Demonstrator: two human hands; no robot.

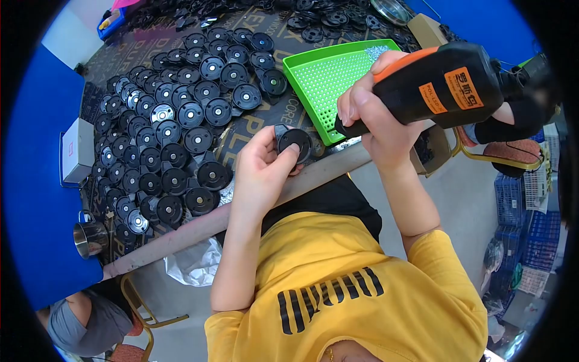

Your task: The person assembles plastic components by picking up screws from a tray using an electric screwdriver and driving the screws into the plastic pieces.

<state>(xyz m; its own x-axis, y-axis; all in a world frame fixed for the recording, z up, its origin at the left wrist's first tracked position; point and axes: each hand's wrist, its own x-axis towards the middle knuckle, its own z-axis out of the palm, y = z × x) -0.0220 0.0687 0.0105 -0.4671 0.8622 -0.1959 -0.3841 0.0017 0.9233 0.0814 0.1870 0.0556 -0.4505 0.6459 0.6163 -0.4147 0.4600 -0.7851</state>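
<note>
In my left hand (262, 166) is a round black plastic part (294, 145), pinched with the thumb pressed on its face above the table's front edge. My right hand (386, 114) is wrapped round a black and orange electric screwdriver (446, 84) with orange labels. Its narrow black end points left, toward the near corner of a green perforated tray (310, 90), apart from the part. Small silvery screws (379, 52) lie at the tray's far end. Many similar round parts (175, 123), several with a shiny metal centre, cover the table to the left.
More black pieces (335, 18) are heaped at the far side. A metal cup (90, 235) and a white box (78, 151) sit by the left edge. Co-workers sit nearby, one in a grey sleeve (87, 323). Blue crates (540, 238) are stacked at right.
</note>
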